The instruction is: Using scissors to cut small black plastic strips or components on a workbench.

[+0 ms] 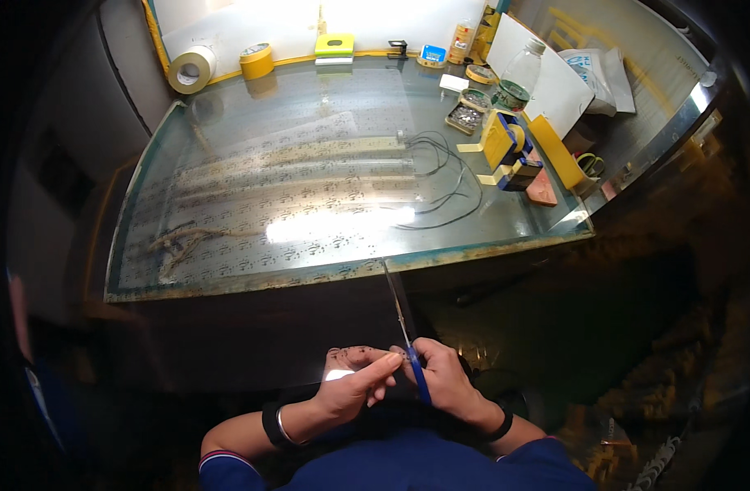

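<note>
At the lower middle, my left hand [354, 389] is closed, thumb and fingertips pinched near the scissors' handles. A dark see-through film [252, 348] spreads in front of the table edge, and black specks show over my left fingers where it seems to reach them. My right hand [446, 380] is closed around the blue handles of a pair of scissors [420, 378]. Their long narrow blades point away from me, up to the table's front edge. The two hands are close together, fingertips nearly meeting.
The glass-topped light table [309, 274] carries clear film with rows of small dark marks and thin black cables [477, 184]. Tape dispensers [506, 143], a clear bottle [522, 78] and small tins [465, 119] stand at right. A tape roll [191, 70] sits far left.
</note>
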